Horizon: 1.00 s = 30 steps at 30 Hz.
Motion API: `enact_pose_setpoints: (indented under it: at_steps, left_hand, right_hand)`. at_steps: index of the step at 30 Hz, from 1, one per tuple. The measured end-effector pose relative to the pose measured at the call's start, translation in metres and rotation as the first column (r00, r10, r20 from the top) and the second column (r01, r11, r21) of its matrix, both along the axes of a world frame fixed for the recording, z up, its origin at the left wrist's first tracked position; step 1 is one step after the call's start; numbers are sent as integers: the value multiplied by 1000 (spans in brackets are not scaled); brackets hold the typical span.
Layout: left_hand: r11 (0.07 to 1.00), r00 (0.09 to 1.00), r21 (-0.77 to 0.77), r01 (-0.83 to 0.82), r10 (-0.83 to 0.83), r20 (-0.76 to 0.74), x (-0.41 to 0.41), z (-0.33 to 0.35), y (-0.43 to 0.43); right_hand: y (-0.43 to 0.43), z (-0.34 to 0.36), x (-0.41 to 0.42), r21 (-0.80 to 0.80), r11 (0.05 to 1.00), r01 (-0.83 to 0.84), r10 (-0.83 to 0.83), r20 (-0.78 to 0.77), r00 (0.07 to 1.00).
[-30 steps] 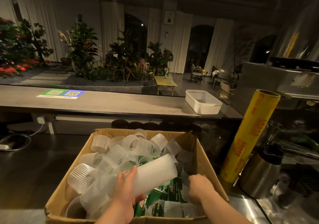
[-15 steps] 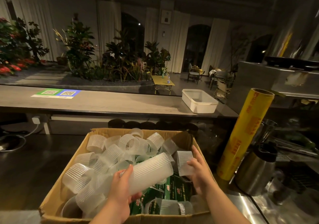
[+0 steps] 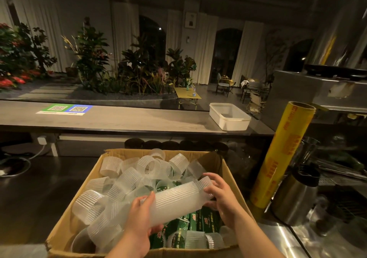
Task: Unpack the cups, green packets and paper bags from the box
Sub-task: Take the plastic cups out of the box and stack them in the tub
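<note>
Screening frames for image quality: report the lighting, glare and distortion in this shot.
Head view: dim warm light, yet the cup stack gripped by the left hand and right hand reads clearly; head view, lower right: glare streaks the steel counter; head view, edges: wide-angle distortion tilts the yellow roll.

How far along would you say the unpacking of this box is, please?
Barely started: no unpacked items show on the counter. In hand: the left hand grips a stack of cups above the box while the right hand holds its far end. Left: many loose cups and the green packets beneath lie in the box; no paper bags are visible.
</note>
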<state>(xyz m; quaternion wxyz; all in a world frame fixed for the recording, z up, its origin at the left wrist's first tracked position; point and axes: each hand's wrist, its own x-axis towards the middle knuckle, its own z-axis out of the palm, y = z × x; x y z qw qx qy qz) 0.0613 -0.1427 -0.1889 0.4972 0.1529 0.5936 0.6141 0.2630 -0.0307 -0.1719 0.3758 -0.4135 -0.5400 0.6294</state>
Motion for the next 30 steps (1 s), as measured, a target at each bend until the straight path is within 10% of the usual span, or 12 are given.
enact_pose_setpoints:
  at_steps: [4,17,20,23,30]
  left_hand:
    - [1000,999,-1,-18,18,28,-1,-1,0]
    - [999,997,9,-52,51,61,-2,-3,1]
    - [999,997,5,-52,52,55,-2,-5,2]
    - [999,998,-3,-47,47,43,-2,-7,3]
    - [999,998,4,-49,49,39,-1,-7,3]
  right_hand:
    - [6,-2,2,-25,979,204,-204,6,979]
    - [-22,-12,-29,-35,971,-236,239,96,966]
    - [-8,-14,-17,53,996,-76,60,252,966]
    - [6,-21,4,203,978,38,-165,658,735]
    - [5,-43,6,-226,794,-564,437,858,271]
